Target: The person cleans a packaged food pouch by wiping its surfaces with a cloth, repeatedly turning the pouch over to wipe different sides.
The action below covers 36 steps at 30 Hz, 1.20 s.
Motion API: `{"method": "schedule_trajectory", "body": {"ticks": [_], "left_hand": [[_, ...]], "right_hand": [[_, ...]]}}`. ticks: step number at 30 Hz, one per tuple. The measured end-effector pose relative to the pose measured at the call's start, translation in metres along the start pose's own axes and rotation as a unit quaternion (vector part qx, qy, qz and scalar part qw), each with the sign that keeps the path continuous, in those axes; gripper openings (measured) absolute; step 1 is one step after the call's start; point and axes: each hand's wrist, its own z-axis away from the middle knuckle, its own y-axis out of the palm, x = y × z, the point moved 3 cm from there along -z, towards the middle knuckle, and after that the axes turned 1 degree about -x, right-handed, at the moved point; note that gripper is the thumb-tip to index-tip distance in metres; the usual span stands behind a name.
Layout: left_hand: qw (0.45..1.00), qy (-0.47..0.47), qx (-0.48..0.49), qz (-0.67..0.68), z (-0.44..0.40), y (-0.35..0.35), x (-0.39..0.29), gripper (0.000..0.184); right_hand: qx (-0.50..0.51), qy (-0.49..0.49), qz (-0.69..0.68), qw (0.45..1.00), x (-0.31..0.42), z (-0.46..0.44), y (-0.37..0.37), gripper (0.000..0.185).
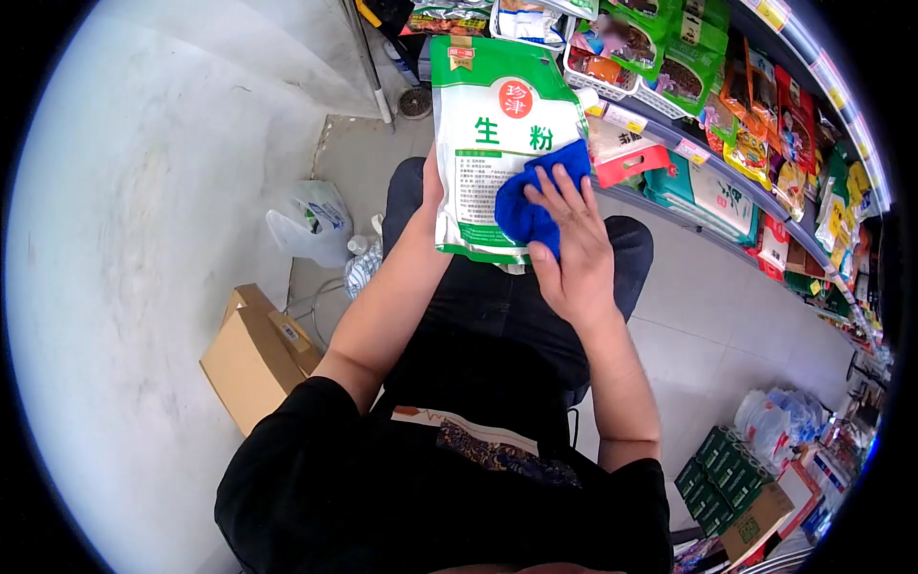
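Right hand [579, 247]: fingers spread, laid over the cloth at the bag's lower right, thumb by the cloth's lower edge; the palm's contact is hidden.
Cloth [516, 212]: blue and bunched, between the right hand and the bag's front. A loose fold could catch under the fingers and drag the bag askew.
Left hand [432, 191]: at the bag's left edge, its fingers hidden behind; whether they pinch or only prop cannot be told.
Bag [497, 139]: green and white, printed face up, above the lap, between the 2 hands. If the left hand only props it, a hard push from the right could tip it.
Bag's print: the big characters are clear; the lower right lines are under the cloth, and the small type is too fine to read.
White knob [587, 99]: at the bag's right edge; whether it belongs to the bag cannot be told.
Packet [622, 153]: red and white, just right of the bag, partly covered by it. A swing of the bag that way could knock it.
Shelf [746, 182]: right of the bag; its far end is cut off by the lens's dark rim.
Carton [251, 359]: well below and left of the bag; contents unseen.
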Motion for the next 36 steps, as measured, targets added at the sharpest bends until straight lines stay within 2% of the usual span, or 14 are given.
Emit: {"method": "schedule_trajectory", "body": {"ticks": [4, 7, 9, 13, 17, 18, 21, 24, 28, 33, 34, 36], "left_hand": [[0.999, 0.005, -0.040, -0.011, 0.001, 0.017, 0.002, 0.056], [1.000, -0.012, 0.007, 0.028, -0.001, 0.028, 0.009, 0.055], [1.000, -0.011, 0.004, 0.012, -0.002, 0.026, 0.009, 0.055], [0.999, -0.012, 0.030, 0.004, -0.004, 0.025, 0.005, 0.056], [1.000, 0.005, -0.025, 0.007, -0.005, 0.023, 0.002, 0.054], [0.997, 0.028, -0.065, -0.033, -0.006, 0.020, 0.000, 0.052], [0.993, 0.043, -0.085, -0.073, -0.005, 0.019, 0.002, 0.052], [0.999, 0.011, -0.045, -0.015, -0.006, 0.020, 0.005, 0.050], [0.999, -0.010, -0.033, -0.005, -0.006, 0.029, 0.012, 0.049], [0.998, -0.020, -0.050, -0.027, -0.007, 0.037, 0.015, 0.050], [0.977, 0.001, -0.192, -0.094, -0.004, 0.053, 0.016, 0.050], [0.968, 0.009, -0.217, -0.128, -0.003, 0.057, 0.014, 0.050]], "right_hand": [[-0.016, 0.022, 0.002, 1.000, -0.007, -0.012, -0.009, 0.038], [-0.024, 0.048, 0.018, 0.998, -0.011, -0.020, -0.015, 0.038], [-0.019, 0.053, 0.036, 0.998, -0.012, -0.025, -0.018, 0.039], [-0.009, 0.019, 0.067, 0.998, -0.005, -0.032, -0.017, 0.040], [0.026, -0.029, 0.059, 0.997, 0.004, -0.022, -0.016, 0.042], [0.038, -0.026, 0.055, 0.997, 0.008, -0.019, -0.016, 0.043], [0.048, -0.060, 0.033, 0.997, 0.008, -0.006, -0.015, 0.041], [0.064, -0.061, 0.022, 0.996, 0.001, -0.008, -0.021, 0.039], [0.008, -0.012, 0.033, 0.999, -0.011, -0.024, -0.026, 0.035], [-0.005, -0.007, 0.082, 0.997, -0.010, -0.043, -0.029, 0.036], [-0.005, -0.009, 0.093, 0.996, -0.006, -0.045, -0.028, 0.036], [0.002, -0.013, 0.101, 0.995, -0.002, -0.044, -0.025, 0.037]]}}
